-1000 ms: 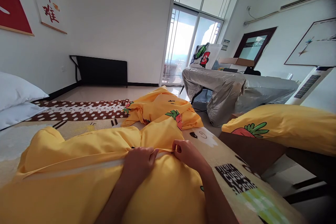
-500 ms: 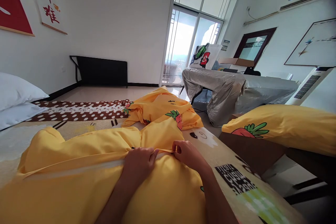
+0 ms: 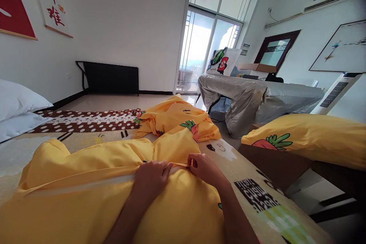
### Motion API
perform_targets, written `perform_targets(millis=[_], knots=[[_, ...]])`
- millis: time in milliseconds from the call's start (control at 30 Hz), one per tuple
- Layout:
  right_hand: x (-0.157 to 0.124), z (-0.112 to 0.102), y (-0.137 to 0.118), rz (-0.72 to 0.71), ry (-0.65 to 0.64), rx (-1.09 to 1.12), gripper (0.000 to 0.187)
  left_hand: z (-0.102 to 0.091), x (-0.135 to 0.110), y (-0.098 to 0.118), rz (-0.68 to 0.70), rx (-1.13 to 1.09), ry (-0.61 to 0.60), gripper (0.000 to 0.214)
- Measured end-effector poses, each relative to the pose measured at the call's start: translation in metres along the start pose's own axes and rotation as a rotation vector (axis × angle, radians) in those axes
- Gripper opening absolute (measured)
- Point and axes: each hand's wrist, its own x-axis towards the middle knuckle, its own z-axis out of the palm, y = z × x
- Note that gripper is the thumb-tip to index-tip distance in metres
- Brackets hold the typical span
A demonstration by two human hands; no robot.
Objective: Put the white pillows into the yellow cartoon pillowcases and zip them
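A plump yellow pillowcase [image 3: 94, 206] fills the near part of the bed. Along its top runs a long slit, with a strip of white showing inside. My left hand [image 3: 153, 177] is closed over the edge of this slit, thumb toward the right. Close by on the right, my right hand [image 3: 207, 169] pinches the same edge with curled fingers; its fingertips are partly hidden. Just beyond both hands lies a crumpled yellow cloth [image 3: 174, 114] with carrot prints, touching the pillowcase.
Under everything is a patterned bed sheet [image 3: 228, 156]. White pillows [image 3: 20, 99] lie at the left. A yellow carrot-print pillow [image 3: 311, 137] rests on a cardboard box [image 3: 274, 164] at the right. Farther back stand a covered table [image 3: 246, 91] and a black folded panel [image 3: 111, 78].
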Motion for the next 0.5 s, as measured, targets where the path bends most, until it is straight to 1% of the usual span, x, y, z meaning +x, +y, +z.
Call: perform_targets(millis=[300,433,500], knots=[[-0.001,0.001,0.003,-0.011,0.014,0.013,0.015,0.001,0.001,0.001,0.009,-0.012,0.004,0.046],[-0.001,-0.002,0.008,-0.083,-0.011,0.081,0.013,-0.002,0.000,0.002,0.012,-0.010,0.010,0.046],[0.001,-0.005,0.013,-0.127,0.017,0.154,0.013,-0.006,-0.004,0.004,0.019,0.000,0.011,0.046]])
